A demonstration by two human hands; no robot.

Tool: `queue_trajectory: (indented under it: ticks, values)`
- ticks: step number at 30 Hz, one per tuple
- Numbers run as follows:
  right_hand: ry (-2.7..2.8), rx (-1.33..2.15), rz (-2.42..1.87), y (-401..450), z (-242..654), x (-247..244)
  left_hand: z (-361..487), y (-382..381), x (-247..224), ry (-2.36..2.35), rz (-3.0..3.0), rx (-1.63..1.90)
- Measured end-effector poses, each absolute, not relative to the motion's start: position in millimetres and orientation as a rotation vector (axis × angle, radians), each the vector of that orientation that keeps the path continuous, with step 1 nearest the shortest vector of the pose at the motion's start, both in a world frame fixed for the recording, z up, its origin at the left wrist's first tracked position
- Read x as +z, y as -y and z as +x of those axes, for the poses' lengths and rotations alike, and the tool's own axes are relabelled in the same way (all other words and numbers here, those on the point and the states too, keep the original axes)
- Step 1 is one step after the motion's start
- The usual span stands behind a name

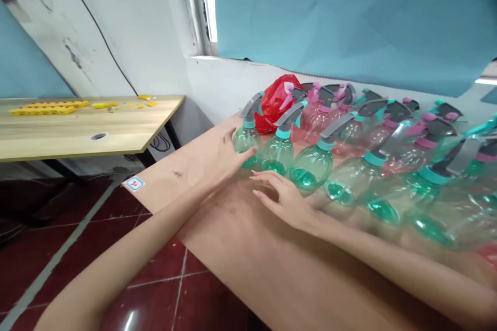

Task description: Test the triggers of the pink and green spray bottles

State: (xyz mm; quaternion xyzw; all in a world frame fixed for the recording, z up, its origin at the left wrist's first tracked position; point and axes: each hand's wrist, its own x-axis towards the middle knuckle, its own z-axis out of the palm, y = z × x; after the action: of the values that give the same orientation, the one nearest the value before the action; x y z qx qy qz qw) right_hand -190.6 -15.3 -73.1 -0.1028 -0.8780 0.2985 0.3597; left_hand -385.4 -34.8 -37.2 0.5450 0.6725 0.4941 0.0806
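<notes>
A row of clear green spray bottles with grey and teal heads stands along the table. My left hand point(232, 158) is at the leftmost green bottle point(248, 137), with thumb and fingers spread around its lower side; firm contact cannot be made out. My right hand point(281, 194) is in front of the second green bottle point(277, 154) and the third green bottle point(313, 165), fingers apart and slightly curled, holding nothing. Behind the row are several pink bottles point(316, 114) with grey and pink heads.
A red plastic bag point(277, 101) lies behind the leftmost bottles. The wooden table point(233, 232) has a label point(135, 183) at its left corner. Across a gap at the left, another table point(116, 129) holds yellow pieces point(50, 108). Blue sheeting hangs on the wall.
</notes>
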Motion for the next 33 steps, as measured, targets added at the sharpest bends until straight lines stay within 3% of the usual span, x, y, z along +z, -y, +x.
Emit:
queue_trajectory:
  ticks: [10,17,24,33]
  values:
    - [2.253,0.819,-0.303,13.9,-188.9,-72.5,-381.1,37.1,-27.5,-1.981,1.746,1.441]
    - [2.248,0.864,-0.376,17.5,-165.6,-60.9,-371.8,87.7,-16.9,-2.068,1.765,1.357]
    - [2.318,0.980,-0.423,31.7,-129.8,-61.7,-323.5,143.6,-19.7,-2.146,1.593,1.086]
    - [2.280,0.985,-0.559,56.9,-56.9,-53.6,-229.1,142.4,-25.9,-1.997,1.894,0.922]
